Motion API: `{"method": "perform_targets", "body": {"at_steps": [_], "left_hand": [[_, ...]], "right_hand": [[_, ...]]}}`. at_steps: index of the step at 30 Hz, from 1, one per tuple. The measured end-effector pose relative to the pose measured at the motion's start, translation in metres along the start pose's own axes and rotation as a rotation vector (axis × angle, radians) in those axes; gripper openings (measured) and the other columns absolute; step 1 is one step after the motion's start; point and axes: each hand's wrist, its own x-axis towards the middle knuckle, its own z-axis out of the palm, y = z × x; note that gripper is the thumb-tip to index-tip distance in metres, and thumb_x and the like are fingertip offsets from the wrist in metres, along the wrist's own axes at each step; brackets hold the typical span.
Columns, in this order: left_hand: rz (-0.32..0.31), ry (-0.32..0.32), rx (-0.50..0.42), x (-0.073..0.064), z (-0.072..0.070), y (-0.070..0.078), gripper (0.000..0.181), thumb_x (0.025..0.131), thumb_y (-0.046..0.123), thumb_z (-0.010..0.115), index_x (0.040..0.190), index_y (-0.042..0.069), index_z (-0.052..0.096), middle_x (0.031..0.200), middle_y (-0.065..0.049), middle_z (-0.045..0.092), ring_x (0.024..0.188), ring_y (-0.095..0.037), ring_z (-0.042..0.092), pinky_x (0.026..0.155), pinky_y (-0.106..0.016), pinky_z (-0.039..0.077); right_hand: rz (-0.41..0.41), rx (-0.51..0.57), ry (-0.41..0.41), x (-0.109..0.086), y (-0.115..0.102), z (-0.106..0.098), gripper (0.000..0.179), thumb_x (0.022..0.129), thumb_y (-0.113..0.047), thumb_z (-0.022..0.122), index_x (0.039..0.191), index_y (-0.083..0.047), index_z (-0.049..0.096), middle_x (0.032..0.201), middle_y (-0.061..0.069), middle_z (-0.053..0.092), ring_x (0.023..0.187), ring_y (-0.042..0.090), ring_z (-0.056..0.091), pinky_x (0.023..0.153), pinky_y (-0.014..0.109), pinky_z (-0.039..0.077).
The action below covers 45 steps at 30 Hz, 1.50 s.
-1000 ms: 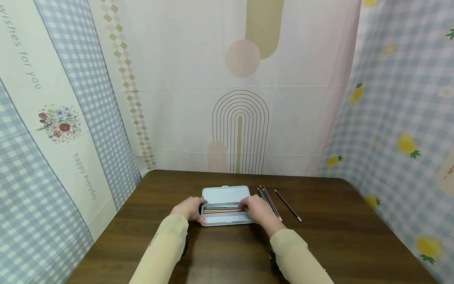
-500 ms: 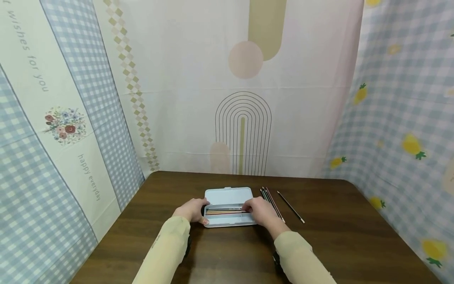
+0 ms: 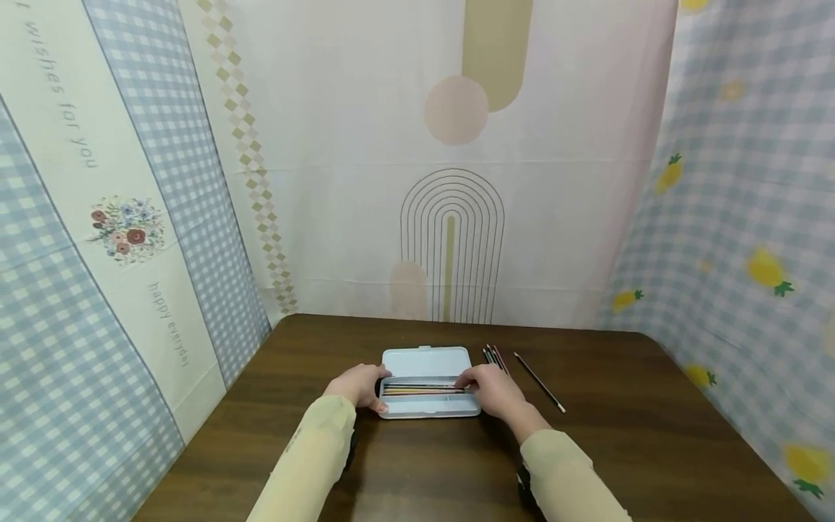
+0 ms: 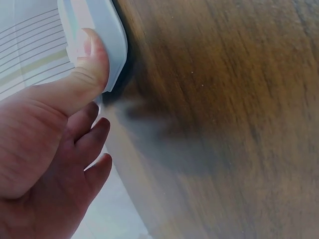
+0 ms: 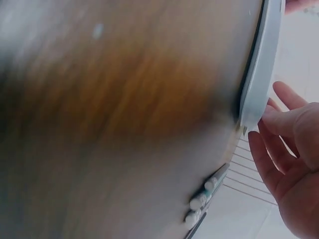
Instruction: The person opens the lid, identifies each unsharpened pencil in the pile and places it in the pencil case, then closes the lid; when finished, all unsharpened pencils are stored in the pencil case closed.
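A pale blue pencil case (image 3: pixel 427 408) lies on the brown table (image 3: pixel 417 471), its lid (image 3: pixel 426 360) folded back on the far side. Coloured pencils (image 3: pixel 420 391) lie lengthwise in its long compartment. My left hand (image 3: pixel 357 388) grips the case's left end; in the left wrist view its thumb (image 4: pixel 93 57) presses on the rim. Over the right end my right hand (image 3: pixel 497 395) reaches in, fingers at the pencils' ends. The right wrist view shows its thumb and fingers at the case edge, the tips partly hidden; I cannot tell whether they pinch a pencil.
Several loose pencils (image 3: pixel 491 355) lie together just right of the case, partly covered by the right hand. Their pale ends (image 5: pixel 199 201) show in the right wrist view. One dark pencil (image 3: pixel 540 383) lies apart farther right. A patterned cloth (image 3: pixel 365 217) hangs behind the table.
The head view has shifted slightly. My right hand has moved a little right relative to the case, baring its front right corner and covering more loose pencils. The left hand keeps its grip.
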Motion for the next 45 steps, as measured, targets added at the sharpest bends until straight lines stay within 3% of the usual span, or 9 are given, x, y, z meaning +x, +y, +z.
{"method": "perform_targets", "body": {"at_steps": [4,11,16,18,25,26,33,41,45], "left_hand": [[0.015,0.002,0.021,0.01,0.006,-0.002,0.075,0.079,0.026,0.097,0.145,0.01,0.066,0.146,-0.015,0.065,0.136,-0.034,0.058,0.115,-0.052,0.045],[0.095,0.041,0.092,0.064,0.046,-0.052,0.084,0.073,0.045,0.098,0.146,0.017,0.067,0.145,-0.013,0.065,0.132,-0.036,0.06,0.109,-0.056,0.048],[0.091,0.038,0.086,0.089,0.065,-0.075,0.089,0.072,0.047,0.099,0.149,0.019,0.065,0.151,-0.012,0.061,0.136,-0.035,0.057,0.112,-0.055,0.046],[0.088,0.035,0.082,0.09,0.066,-0.077,0.089,0.073,0.046,0.098,0.15,0.019,0.064,0.152,-0.013,0.061,0.137,-0.035,0.057,0.114,-0.056,0.045],[0.038,0.017,0.029,0.008,0.008,-0.009,0.073,0.082,0.025,0.095,0.146,0.008,0.066,0.145,-0.018,0.064,0.136,-0.038,0.058,0.114,-0.055,0.045],[0.032,0.012,0.019,0.005,0.005,-0.006,0.072,0.081,0.024,0.095,0.146,0.008,0.066,0.145,-0.018,0.064,0.136,-0.038,0.058,0.114,-0.055,0.045],[0.068,0.022,0.077,0.058,0.044,-0.054,0.085,0.075,0.042,0.097,0.149,0.014,0.064,0.147,-0.017,0.063,0.133,-0.038,0.059,0.111,-0.06,0.046],[0.03,0.017,0.022,0.001,0.007,-0.003,0.071,0.084,0.023,0.093,0.147,0.007,0.064,0.147,-0.021,0.062,0.135,-0.04,0.058,0.115,-0.056,0.044],[0.024,0.01,0.019,0.002,0.005,-0.002,0.073,0.082,0.023,0.094,0.147,0.007,0.064,0.147,-0.021,0.062,0.136,-0.04,0.058,0.114,-0.057,0.044]], "right_hand": [[0.004,0.032,0.019,-0.006,0.009,-0.01,0.031,0.095,0.012,0.069,0.101,-0.014,0.085,0.105,-0.001,0.079,0.103,0.022,0.073,0.092,0.047,0.06],[0.132,0.094,0.057,-0.014,0.031,-0.034,0.024,0.098,0.006,0.07,0.108,-0.012,0.083,0.108,0.002,0.076,0.104,0.024,0.07,0.093,0.049,0.058],[0.227,0.158,0.045,-0.026,0.045,-0.046,0.021,0.097,0.005,0.071,0.114,-0.004,0.08,0.11,0.008,0.075,0.106,0.028,0.069,0.095,0.053,0.057],[0.264,0.18,0.037,-0.03,0.049,-0.047,0.022,0.097,0.005,0.072,0.116,-0.003,0.079,0.109,0.009,0.075,0.104,0.028,0.069,0.095,0.053,0.057],[0.322,0.213,0.037,-0.039,0.056,-0.047,0.026,0.092,0.007,0.073,0.117,0.0,0.078,0.108,0.011,0.076,0.101,0.027,0.069,0.094,0.052,0.055],[0.327,0.217,0.037,-0.04,0.058,-0.046,0.027,0.092,0.008,0.073,0.117,0.001,0.078,0.107,0.011,0.076,0.1,0.027,0.069,0.094,0.052,0.055],[0.351,0.247,0.026,-0.045,0.063,-0.04,0.03,0.088,0.01,0.075,0.117,0.001,0.077,0.105,0.009,0.076,0.098,0.026,0.069,0.086,0.046,0.058],[0.359,0.241,0.033,-0.046,0.067,-0.041,0.032,0.085,0.012,0.073,0.114,0.001,0.077,0.104,0.009,0.076,0.095,0.024,0.067,0.082,0.043,0.057],[0.373,0.235,0.036,-0.045,0.07,-0.04,0.034,0.081,0.012,0.073,0.113,0.001,0.078,0.101,0.007,0.075,0.093,0.022,0.066,0.08,0.04,0.056]]}}
